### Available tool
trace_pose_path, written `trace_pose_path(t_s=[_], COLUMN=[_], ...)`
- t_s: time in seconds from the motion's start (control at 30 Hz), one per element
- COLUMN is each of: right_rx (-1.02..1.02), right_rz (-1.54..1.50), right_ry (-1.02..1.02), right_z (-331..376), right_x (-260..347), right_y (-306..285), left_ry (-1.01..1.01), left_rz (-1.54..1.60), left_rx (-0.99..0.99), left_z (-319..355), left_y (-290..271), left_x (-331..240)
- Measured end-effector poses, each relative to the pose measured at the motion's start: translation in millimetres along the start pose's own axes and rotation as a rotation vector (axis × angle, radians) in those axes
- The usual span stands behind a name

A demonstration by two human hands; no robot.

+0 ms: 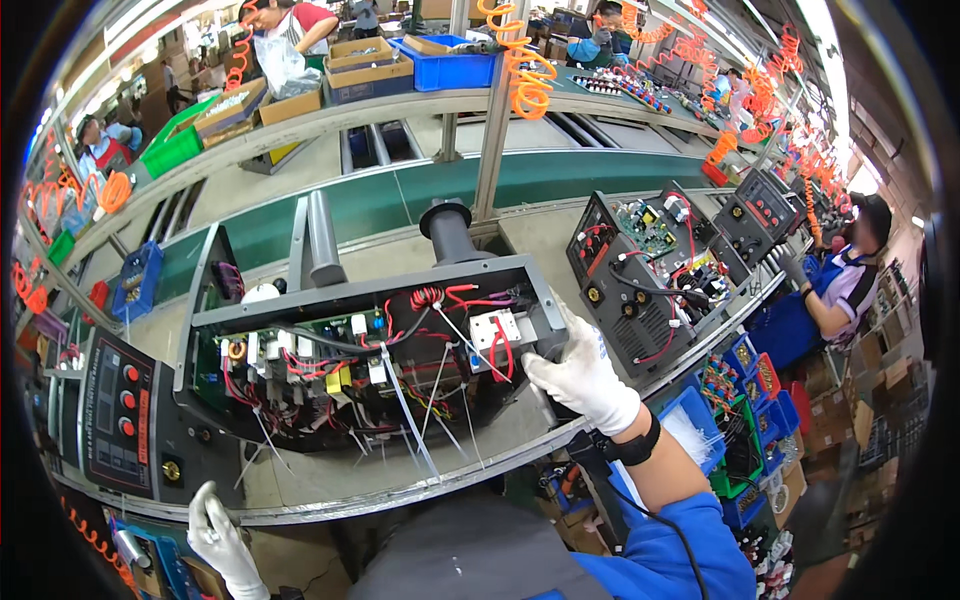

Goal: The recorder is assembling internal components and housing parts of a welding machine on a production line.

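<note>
An open grey machine chassis [360, 300] lies on the workbench in front of me, full of circuit boards, red and black wires and white cable ties. My right hand [580, 370], in a white glove with a black wristband, grips the chassis at its right end. My left hand [220, 535], also gloved, is low at the bench's front edge with its fingers closed around a small slim object I cannot identify. A black front panel [120, 410] with red knobs is at the chassis's left end.
A second opened unit [640, 270] lies to the right, where a person in blue [840, 290] works. Blue parts bins [745, 395] hang below the bench edge. A green conveyor belt [420, 190] runs behind, with cardboard boxes, a blue crate [450, 65] and orange coiled hoses above.
</note>
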State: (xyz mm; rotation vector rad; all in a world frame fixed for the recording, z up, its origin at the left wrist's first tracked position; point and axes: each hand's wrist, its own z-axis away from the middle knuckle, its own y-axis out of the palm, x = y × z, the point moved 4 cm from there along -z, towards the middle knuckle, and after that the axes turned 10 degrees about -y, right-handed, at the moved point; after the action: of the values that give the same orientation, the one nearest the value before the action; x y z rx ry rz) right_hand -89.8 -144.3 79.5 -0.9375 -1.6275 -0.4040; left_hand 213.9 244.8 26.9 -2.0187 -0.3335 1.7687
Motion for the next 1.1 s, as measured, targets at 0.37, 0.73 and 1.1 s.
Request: trace_pose_path(t_s=[0.37,0.73,1.1], right_rx=[-0.081,-0.073,-0.143], right_rz=[0.006,0.223,0.335], right_ry=[0.064,-0.123,-0.081], right_z=[5.9,2.8,2.0], right_x=[0.4,7.4,18.7], right_y=[9.1,10.5,17.5], left_ry=[0.26,0.257,0.271], left_rz=[-0.035,-0.071,-0.45], left_rx=[0.088,0.027,0.305], left_z=[-3.4,-7.1,18.6], left_y=[-7.0,4.3,122.6], left_x=[26.5,55.2,95.1])
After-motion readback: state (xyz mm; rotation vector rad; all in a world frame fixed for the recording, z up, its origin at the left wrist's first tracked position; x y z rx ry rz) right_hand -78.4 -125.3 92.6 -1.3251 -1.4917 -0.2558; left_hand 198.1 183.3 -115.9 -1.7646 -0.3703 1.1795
